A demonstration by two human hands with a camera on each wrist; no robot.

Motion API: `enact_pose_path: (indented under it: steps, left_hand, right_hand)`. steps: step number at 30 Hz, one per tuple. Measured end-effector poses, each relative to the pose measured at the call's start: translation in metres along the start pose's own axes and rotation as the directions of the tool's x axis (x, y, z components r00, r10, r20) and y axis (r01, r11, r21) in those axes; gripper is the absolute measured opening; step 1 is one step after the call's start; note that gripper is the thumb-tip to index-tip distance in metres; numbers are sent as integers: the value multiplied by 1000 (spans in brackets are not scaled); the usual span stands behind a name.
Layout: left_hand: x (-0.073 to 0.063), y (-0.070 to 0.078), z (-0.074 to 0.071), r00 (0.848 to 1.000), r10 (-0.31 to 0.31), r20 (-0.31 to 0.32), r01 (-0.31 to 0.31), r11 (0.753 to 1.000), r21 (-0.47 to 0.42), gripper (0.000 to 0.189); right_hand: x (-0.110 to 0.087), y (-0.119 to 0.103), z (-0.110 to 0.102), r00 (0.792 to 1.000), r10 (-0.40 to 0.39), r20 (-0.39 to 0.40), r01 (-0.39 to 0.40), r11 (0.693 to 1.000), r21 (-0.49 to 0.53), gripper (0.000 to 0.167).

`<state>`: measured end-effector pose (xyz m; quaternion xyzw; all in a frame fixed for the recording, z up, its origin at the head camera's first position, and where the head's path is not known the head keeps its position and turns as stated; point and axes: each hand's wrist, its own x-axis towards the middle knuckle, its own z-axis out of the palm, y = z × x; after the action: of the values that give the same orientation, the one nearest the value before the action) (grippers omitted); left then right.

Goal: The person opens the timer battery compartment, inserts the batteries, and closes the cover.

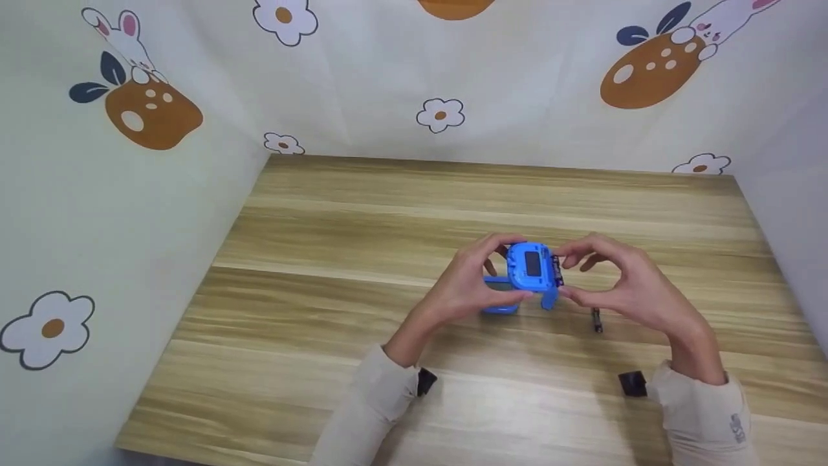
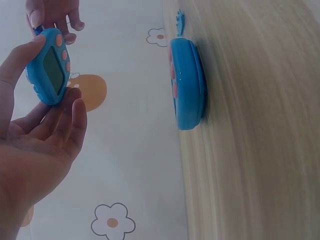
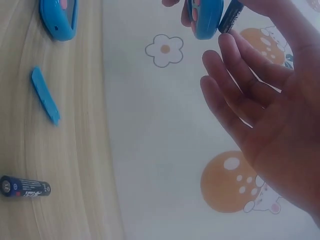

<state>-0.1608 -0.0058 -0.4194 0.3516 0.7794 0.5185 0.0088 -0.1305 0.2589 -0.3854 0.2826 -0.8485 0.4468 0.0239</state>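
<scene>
My left hand [image 1: 462,281] grips a small blue handheld electronic device [image 1: 530,266] between thumb and fingers, above the table. The left wrist view shows the device's grey screen and pink buttons [image 2: 59,40]. Between thumb and fingertips, my right hand [image 1: 631,288] pinches a dark battery [image 1: 557,270] by its ends, against the device's right side. Whether it is inside the device is unclear. A second blue device [image 2: 189,85] lies on the table below my left hand. Near it rests a slim blue cover piece [image 3: 45,95]. Another battery [image 3: 25,186] lies below my right hand.
The wood-grain table [image 1: 310,323] is bounded at the back and sides by pale cloth [image 1: 362,77] printed with fruit, rabbits and flowers. A small black object [image 1: 425,382] sits at the left cuff, another black object [image 1: 632,383] at the right.
</scene>
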Motion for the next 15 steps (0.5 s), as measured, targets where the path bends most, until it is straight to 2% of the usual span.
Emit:
enact_pose_path:
  steps: [10, 15]
  left_hand:
    - [1, 0, 0, 1000, 15, -3, -15, 1000, -7, 71]
    - [0, 1, 0, 1000, 18, -13, -18, 999, -30, 71]
  right_hand:
    - [2, -6, 2, 1000, 10, 4, -10, 998, -60, 41]
    - [3, -8, 4, 1000, 14, -23, -15, 999, -40, 42]
